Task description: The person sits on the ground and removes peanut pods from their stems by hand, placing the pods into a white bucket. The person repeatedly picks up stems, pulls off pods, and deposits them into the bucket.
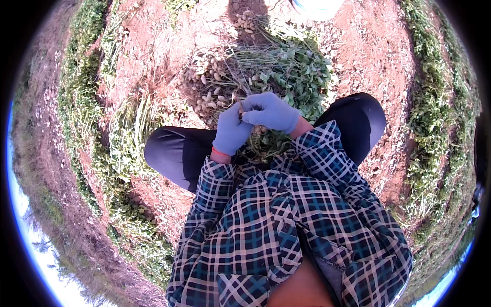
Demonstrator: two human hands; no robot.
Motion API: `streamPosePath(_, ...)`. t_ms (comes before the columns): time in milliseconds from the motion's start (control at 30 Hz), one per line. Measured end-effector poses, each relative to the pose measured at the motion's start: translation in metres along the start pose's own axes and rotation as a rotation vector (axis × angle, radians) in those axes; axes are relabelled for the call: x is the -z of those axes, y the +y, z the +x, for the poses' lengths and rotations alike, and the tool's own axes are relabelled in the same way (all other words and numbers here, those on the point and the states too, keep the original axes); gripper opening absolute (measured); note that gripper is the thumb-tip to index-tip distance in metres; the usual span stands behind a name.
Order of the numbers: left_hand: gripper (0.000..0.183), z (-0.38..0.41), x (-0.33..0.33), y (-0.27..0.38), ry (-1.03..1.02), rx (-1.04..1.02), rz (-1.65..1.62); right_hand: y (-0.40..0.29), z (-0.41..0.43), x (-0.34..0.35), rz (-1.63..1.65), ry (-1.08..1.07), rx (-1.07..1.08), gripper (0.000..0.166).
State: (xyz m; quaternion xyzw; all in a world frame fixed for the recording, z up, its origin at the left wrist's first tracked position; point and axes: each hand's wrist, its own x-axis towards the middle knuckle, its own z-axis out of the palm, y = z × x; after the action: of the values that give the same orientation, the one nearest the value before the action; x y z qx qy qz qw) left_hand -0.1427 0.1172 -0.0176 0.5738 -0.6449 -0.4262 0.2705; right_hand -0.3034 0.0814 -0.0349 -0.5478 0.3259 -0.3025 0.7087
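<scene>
My left hand (231, 131) and my right hand (273, 112), both in pale blue-grey gloves, meet in front of my lap. Their fingers close around the brownish root end of a peanut plant (241, 109); the glove fingers hide most of what they grip. Just beyond lies a heap of uprooted peanut plants (284, 71), its leaves to the right and stems in the middle. Pale peanut pods (209, 100) cluster at the left side of this heap. More leaves and stems (268, 144) lie below my hands, between my legs.
My bent knees (355, 124) flank the heap. A smaller bunch of pods (246, 22) lies farther out, near a white container (320, 8) at the top edge. Pulled plants (132, 130) lie on the reddish soil at left. A green row (429, 96) runs along the right.
</scene>
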Motion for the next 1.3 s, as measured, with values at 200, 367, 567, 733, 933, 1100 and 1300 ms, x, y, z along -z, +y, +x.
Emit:
streamPosePath(200,0.027,-0.003,0.001,0.0,-0.037,0.041,-0.163,0.0,-0.003,0.001,0.33,-0.11,-0.184,0.013)
streamPosePath(367,0.033,0.002,-0.006,-0.006,0.068,0.01,-0.009,-0.003,-0.002,0.009,0.424,-0.12,-0.18,0.015)
streamPosePath(567,0.018,-0.002,0.004,-0.009,0.294,0.325,-0.596,-0.038,0.047,0.048,1.169,0.477,-0.242,0.019)
streamPosePath(733,0.014,0.008,-0.002,-0.016,0.235,0.202,-0.845,-0.089,0.1,0.218,1.377,0.666,0.422,0.032)
streamPosePath(933,0.015,0.009,0.023,-0.028,0.409,0.212,-1.271,-0.015,0.085,0.153,0.983,0.573,0.171,0.039)
streamPosePath(1100,0.011,0.011,0.061,0.018,0.661,0.304,-0.857,0.052,0.026,-0.017,0.821,0.025,-0.098,0.058)
streamPosePath(1300,0.023,0.026,0.037,-0.009,0.307,0.169,-1.172,0.032,-0.006,-0.047,-0.665,-0.112,-0.18,0.042)
